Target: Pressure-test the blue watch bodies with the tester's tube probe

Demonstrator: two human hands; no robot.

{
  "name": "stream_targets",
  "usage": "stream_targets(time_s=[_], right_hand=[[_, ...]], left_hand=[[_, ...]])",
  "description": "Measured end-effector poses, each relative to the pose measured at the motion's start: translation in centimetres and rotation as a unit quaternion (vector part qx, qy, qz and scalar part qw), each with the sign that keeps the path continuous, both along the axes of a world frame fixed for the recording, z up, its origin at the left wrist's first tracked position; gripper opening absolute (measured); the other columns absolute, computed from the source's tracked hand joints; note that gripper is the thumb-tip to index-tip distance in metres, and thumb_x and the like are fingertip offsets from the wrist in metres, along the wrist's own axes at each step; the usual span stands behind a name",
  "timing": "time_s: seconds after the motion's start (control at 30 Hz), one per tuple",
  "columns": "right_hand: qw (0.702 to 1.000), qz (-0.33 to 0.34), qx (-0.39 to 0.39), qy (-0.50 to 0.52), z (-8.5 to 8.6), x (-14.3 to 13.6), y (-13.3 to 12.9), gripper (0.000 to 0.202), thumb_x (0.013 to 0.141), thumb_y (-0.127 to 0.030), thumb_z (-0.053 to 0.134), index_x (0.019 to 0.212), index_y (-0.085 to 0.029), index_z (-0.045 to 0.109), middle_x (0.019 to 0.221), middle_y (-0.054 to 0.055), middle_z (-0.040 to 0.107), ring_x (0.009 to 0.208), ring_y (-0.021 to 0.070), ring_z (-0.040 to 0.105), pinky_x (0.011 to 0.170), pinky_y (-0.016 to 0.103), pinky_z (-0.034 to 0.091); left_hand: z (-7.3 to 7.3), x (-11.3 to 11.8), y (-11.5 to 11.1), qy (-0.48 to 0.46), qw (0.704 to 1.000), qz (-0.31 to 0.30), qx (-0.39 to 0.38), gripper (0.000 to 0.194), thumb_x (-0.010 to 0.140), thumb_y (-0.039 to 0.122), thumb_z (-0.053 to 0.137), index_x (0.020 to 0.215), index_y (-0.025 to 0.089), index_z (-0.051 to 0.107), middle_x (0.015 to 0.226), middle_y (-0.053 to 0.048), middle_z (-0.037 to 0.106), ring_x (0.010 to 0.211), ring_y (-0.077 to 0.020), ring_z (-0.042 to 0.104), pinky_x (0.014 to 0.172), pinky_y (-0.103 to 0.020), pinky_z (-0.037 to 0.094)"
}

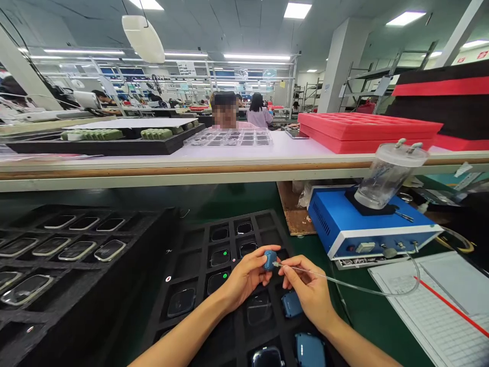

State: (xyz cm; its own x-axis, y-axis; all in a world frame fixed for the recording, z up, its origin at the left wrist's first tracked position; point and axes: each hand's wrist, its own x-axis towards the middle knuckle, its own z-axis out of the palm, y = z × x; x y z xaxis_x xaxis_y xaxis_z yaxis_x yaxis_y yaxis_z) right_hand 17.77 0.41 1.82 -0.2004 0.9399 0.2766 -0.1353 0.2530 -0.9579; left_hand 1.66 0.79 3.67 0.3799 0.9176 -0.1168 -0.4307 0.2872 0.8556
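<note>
Pinching a small blue part [270, 259], the left hand [244, 278] faces the right hand [307, 288] gripping a thin tube [344, 284].

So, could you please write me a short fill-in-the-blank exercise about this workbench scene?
1. The left hand holds a small ____ part.
2. The right hand holds a thin clear ____ against that part.
3. The clear jar stands on a ____ box.
4. The foam trays on the shelf are ____.

Missing words: blue; tube; blue; red

My one view sits on my head, facing forward and down, close over the green bench's [367, 306] near edge.
</note>
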Motion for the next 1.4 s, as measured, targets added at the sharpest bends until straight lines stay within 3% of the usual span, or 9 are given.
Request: stream_targets(time_s=[1.03,1.4], right_hand=[[1.000,-0.010,0.000,-0.020,0.30,-0.12,0.09,0.015,0.082,-0.032,0.060,0.080,-0.017,0.062,0.071,0.003,0.065,0.053,0.0125,0.057,0.050,0.024,0.046],[1.000,-0.010,0.002,-0.017,0.21,0.03,0.11,0.014,0.083,-0.030,0.059,0.079,-0.017,0.061,0.070,0.003,0.065,0.053,0.0120,0.056,0.052,0.024,0.045]], left_hand=[[0.23,0.22,-0.06,0.008,1.000,0.005,0.001,0.036,0.077,0.029,0.061,0.110,0.015,0.060,0.080,-0.006,0.055,0.060,-0.0118,0.045,0.056,-0.026,0.031],[-0.08,0.16,0.04,0.009,1.000,-0.001,0.013,0.031,0.082,0.025,0.054,0.111,0.015,0.058,0.090,-0.008,0.055,0.062,-0.0111,0.044,0.056,-0.025,0.030]])
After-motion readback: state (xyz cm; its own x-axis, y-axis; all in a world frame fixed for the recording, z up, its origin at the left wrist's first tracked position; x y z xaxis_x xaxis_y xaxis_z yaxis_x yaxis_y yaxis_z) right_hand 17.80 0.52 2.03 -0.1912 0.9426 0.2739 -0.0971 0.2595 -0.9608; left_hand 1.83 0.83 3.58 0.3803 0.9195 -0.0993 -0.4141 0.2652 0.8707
